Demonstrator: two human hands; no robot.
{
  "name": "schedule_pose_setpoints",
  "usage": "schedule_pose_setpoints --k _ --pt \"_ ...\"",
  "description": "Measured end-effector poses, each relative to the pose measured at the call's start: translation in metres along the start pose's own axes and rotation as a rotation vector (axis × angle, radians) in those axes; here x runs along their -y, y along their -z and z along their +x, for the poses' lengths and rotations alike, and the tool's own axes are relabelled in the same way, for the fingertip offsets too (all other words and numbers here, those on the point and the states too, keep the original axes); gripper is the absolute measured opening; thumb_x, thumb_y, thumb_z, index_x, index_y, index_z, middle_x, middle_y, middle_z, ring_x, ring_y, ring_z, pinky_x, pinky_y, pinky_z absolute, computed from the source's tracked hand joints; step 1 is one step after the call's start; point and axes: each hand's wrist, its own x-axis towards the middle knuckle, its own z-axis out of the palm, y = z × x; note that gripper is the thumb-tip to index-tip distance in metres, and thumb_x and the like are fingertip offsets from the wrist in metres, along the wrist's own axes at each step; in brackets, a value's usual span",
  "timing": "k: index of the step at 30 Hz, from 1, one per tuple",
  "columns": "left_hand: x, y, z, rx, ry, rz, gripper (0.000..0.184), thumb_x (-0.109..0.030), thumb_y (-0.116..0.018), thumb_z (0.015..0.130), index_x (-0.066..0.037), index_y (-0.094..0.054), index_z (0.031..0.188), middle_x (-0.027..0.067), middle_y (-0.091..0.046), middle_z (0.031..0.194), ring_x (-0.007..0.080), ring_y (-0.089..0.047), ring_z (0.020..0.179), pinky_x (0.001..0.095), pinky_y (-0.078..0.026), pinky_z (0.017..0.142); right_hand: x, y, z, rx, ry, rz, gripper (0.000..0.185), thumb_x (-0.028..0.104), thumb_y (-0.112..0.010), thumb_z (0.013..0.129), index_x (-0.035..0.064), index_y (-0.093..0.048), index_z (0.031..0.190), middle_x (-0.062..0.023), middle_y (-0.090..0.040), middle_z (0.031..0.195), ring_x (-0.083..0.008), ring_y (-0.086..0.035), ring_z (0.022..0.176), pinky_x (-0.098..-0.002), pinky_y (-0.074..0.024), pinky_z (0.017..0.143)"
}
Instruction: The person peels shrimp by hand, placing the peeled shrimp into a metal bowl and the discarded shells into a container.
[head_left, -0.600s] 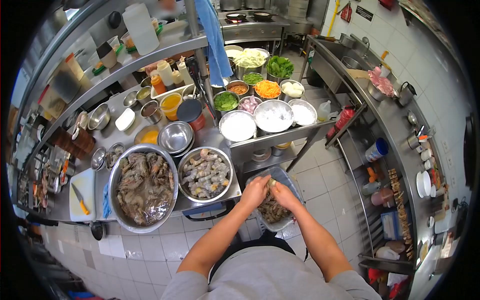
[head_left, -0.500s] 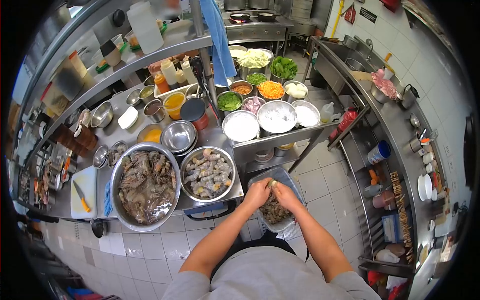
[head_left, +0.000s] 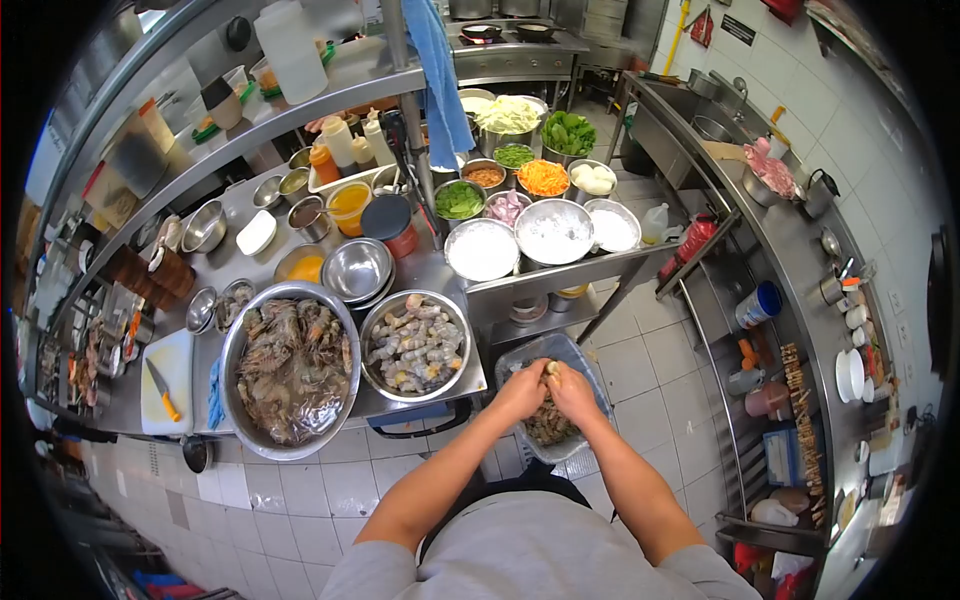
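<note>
A small, pale grey-green piece of shellfish (head_left: 551, 368), blurred and partly covered by the fingers, sits between the two hands just below and right of the centre of the frame. The left hand (head_left: 522, 390) and the right hand (head_left: 574, 394) meet at their fingertips and pinch it, fingers curled, above a translucent tub (head_left: 592, 372) that holds a brown, wet-looking heap of scraps (head_left: 548, 428). Left of the tub, a steel bowl (head_left: 463, 347) carries glossy, grey and yellowish peeled shrimp (head_left: 415, 345), and beside it a larger basin (head_left: 232, 385) holds brown whole shrimp (head_left: 285, 350) in cloudy liquid. Both stand on the steel surface (head_left: 425, 272); the lower rim of the basin reaches past the front edge in this view, while the bowl lies close to the right-hand corner. The tub is just right of that corner, and what bears it cannot be seen. Pale floor tiles (head_left: 640, 425) give open room from the tub across to the shelving (head_left: 705, 345) at the right, and along the lower left below the surface. At the left, a knife (head_left: 162, 390) with an orange handle lies on a white board (head_left: 180, 360) near the front edge
</note>
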Motion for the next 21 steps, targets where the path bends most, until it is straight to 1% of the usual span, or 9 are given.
schedule_pose_setpoints --k 1,3,6,8,12,14,18,20,21 --pt "0.007 0.000 0.003 0.023 -0.011 0.005 0.044 -0.010 -0.052 0.091 0.000 -0.049 0.133 0.0265 -0.068 0.097 0.0384 -0.068 0.089 0.0437 -0.054 0.082 0.002 0.004 0.001 0.000 0.026 -0.014 0.024 0.023 -0.051 0.092 0.0003 -0.055 0.097 -0.0253 -0.065 0.092 -0.0465 -0.061 0.090 -0.0549 -0.0467 0.079" --pt "0.007 0.013 0.008 0.259 0.163 -0.277 0.041 -0.015 -0.050 0.099 -0.002 -0.046 0.138 0.0098 -0.068 0.092 0.0123 -0.063 0.074 0.0276 -0.053 0.068 0.003 0.013 0.005 -0.004 0.048 -0.030 0.023 0.023 -0.051 0.092 0.0002 -0.055 0.097 -0.0251 -0.065 0.092 -0.0460 -0.061 0.090 -0.0548 -0.0468 0.079" --pt "0.009 0.027 0.007 0.373 0.134 -0.554 0.043 -0.012 -0.050 0.100 -0.005 -0.043 0.141 0.0068 -0.067 0.103 0.0111 -0.062 0.076 0.0257 -0.053 0.068 -0.006 0.017 0.013 0.091 -0.011 -0.058 0.023 0.021 -0.049 0.092 -0.0001 -0.056 0.098 -0.0264 -0.064 0.092 -0.0466 -0.060 0.089 -0.0547 -0.0461 0.078" --pt "0.005 0.035 0.004 0.507 0.145 -0.826 0.047 -0.010 -0.052 0.099 -0.008 -0.039 0.145 0.0067 -0.066 0.109 0.0109 -0.062 0.078 0.0251 -0.053 0.068 -0.030 0.012 0.022 0.052 -0.051 0.099 0.024 0.021 -0.048 0.092 -0.0004 -0.057 0.098 -0.0277 -0.063 0.093 -0.0477 -0.059 0.090 -0.0534 -0.0458 0.078" --pt "-0.007 0.046 -0.001 0.574 0.155 -1.065 0.051 -0.007 -0.053 0.097 -0.010 -0.037 0.146 0.0080 -0.065 0.114 0.0116 -0.063 0.079 0.0251 -0.053 0.070 -0.058 0.008 0.029 0.066 -0.134 0.270 0.027 0.024 -0.045 0.093 -0.0010 -0.056 0.097 -0.0291 -0.063 0.095 -0.0472 -0.060 0.092 -0.0520 -0.0455 0.079" --pt "-0.007 0.046 -0.003 0.487 0.160 -1.190 0.053 -0.005 -0.054 0.096 -0.012 -0.037 0.147 0.0091 -0.063 0.120 0.0130 -0.064 0.084 0.0264 -0.053 0.074 -0.063 0.009 0.028 0.086 -0.253 0.080 0.024 0.019 -0.050 0.091 -0.0009 -0.058 0.101 -0.0267 -0.065 0.098 -0.0432 -0.062 0.097 -0.0481 -0.0479 0.083" --pt "-0.003 0.044 -0.005 0.312 0.196 -1.235 0.054 -0.003 -0.054 0.095 -0.012 -0.037 0.145 0.0097 -0.059 0.125 0.0155 -0.065 0.092 0.0298 -0.054 0.082 -0.070 0.005 0.019 0.137 -0.175 0.093 0.025 0.010 -0.055 0.088 0.0014 -0.062 0.110 -0.0222 -0.068 0.101 -0.0400 -0.064 0.100 -0.0442 -0.0498 0.087" --pt "-0.001 0.040 -0.004 0.224 0.254 -1.261 0.051 -0.003 -0.053 0.095 -0.011 -0.038 0.143 0.0087 -0.059 0.124 0.0159 -0.065 0.092 0.0302 -0.054 0.083 -0.063 0.007 0.016 -0.074 -0.038 -0.071 0.033 0.005 -0.059 0.083 0.0016 -0.062 0.117 -0.0175 -0.069 0.107 -0.0358 -0.065 0.103 -0.0395 -0.0507 0.090" --pt "0.000 0.038 -0.004 0.140 0.313 -1.284 0.048 -0.003 -0.053 0.096 -0.010 -0.040 0.141 0.0078 -0.059 0.123 0.0163 -0.065 0.093 0.0305 -0.054 0.083 -0.060 0.006 0.016 -0.071 -0.036 -0.069 0.033 0.005 -0.059 0.083 0.0016 -0.062 0.117 -0.0175 -0.069 0.107 -0.0358 -0.065 0.103 -0.0395 -0.0507 0.090"
